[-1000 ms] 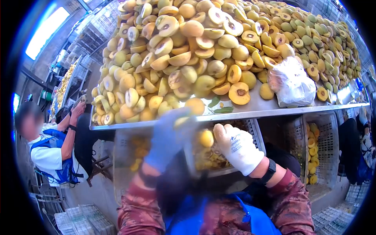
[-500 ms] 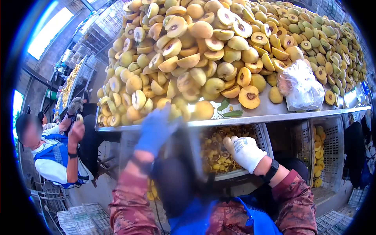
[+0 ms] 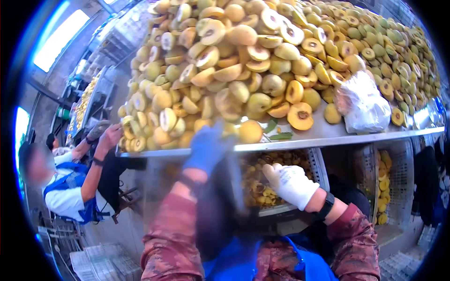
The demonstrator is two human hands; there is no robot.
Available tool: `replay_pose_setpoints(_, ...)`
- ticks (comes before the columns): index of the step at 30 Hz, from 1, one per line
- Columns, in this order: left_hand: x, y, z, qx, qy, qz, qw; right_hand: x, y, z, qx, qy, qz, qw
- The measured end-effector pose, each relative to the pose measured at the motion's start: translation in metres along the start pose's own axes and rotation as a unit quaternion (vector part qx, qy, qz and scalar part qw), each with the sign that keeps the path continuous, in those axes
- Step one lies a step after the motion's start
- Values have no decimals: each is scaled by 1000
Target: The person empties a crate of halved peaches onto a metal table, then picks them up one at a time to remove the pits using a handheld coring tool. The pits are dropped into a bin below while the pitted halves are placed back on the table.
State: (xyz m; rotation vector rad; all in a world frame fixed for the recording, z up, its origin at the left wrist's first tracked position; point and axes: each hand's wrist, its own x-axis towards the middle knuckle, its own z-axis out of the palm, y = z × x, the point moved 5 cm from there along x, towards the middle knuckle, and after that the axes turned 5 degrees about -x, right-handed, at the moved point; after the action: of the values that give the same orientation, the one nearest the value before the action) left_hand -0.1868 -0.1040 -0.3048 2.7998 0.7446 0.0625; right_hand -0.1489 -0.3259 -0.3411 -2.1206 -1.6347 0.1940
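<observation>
Sideways to the right went the blurry left hand (image 3: 207, 146), near the halved fruit (image 3: 300, 116) on the table (image 3: 328, 142), too smeary to tell its grip, while the right hand (image 3: 293, 185) is curled shut, no fruit seen, over the crate (image 3: 319, 169); picking seems on, needing a soft pinch.

The single view comes from the wearer's head, looking forward and steeply down. Closest to the lens, the sleeves (image 3: 171, 234) and blue apron (image 3: 234, 260) enter from the near edge. Both hands, left (image 3: 206, 147) and right (image 3: 290, 184), are at mid-range, over the near side of the table (image 3: 281, 146). The fruit (image 3: 243, 35) fills the far part. A very wide round lens, black at the corners, takes in a co-worker (image 3: 70, 187) at left and tilts the window (image 3: 61, 40) at far left.
</observation>
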Motion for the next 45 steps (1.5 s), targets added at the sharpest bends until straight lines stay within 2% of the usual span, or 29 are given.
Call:
replay_pose_setpoints(2,6,-4,1,13,-27,-11,999,2,-3,-9,-3,17,0,1000)
replay_pose_setpoints(3,7,-6,2,0,-33,-21,999,4,-3,-7,-29,-24,25,999)
replay_pose_setpoints(6,8,-10,-3,-60,-24,-28,998,4,-2,-1,-33,-62,36,997)
replay_pose_setpoints(9,7,-18,3,-93,5,-40,995,9,-6,-14,60,-51,37,996)
replay_pose_setpoints(12,13,-50,17,-299,43,-24,953,9,-4,-24,155,58,26,986)
replay_pose_setpoints(13,6,-44,8,-493,25,-56,868,4,0,-26,218,12,85,972)
replay_pose_setpoints(14,-5,-32,-6,-663,4,-92,743,15,-7,-41,275,-34,144,950)
replay_pose_setpoints(16,-15,-15,-20,-734,30,-65,675,15,-5,-40,348,40,142,926)
replay_pose_setpoints(17,-21,-4,-19,-801,33,-19,598,17,-5,-41,322,29,150,934)
replay_pose_setpoints(20,-26,19,-3,-913,-8,-66,404,20,-5,-42,323,50,162,931)
replay_pose_setpoints(21,-25,23,4,-897,8,-89,434,22,-4,-38,314,58,156,935)
replay_pose_setpoints(22,-25,29,10,-908,-18,-91,410,23,-3,-38,313,62,162,934)
replay_pose_setpoints(24,-28,41,19,-880,30,-124,458,24,-1,-38,313,71,173,931)
replay_pose_setpoints(25,-26,48,20,-858,78,-66,504,25,-2,-40,289,91,166,939)
replay_pose_setpoints(28,-31,64,15,-829,61,-40,555,25,-2,-51,307,20,212,927)
replay_pose_setpoints(29,-32,70,15,-836,64,-47,543,25,-1,-48,271,56,185,943)
replay_pose_setpoints(32,-33,71,22,-828,69,-54,554,26,0,-47,303,27,207,930)
replay_pose_setpoints(33,-35,74,22,-823,71,-21,563,26,1,-44,293,45,193,935)
replay_pose_setpoints(36,-35,73,26,-838,42,17,544,25,4,-35,270,72,174,944)
replay_pose_setpoints(39,-35,77,23,-817,62,16,573,27,5,-32,262,57,189,945)
replay_pose_setpoints(42,-39,81,24,-832,40,-20,553,26,3,-27,247,57,190,948)
replay_pose_setpoints(45,-39,77,29,-793,63,-3,606,24,0,-21,242,43,200,948)
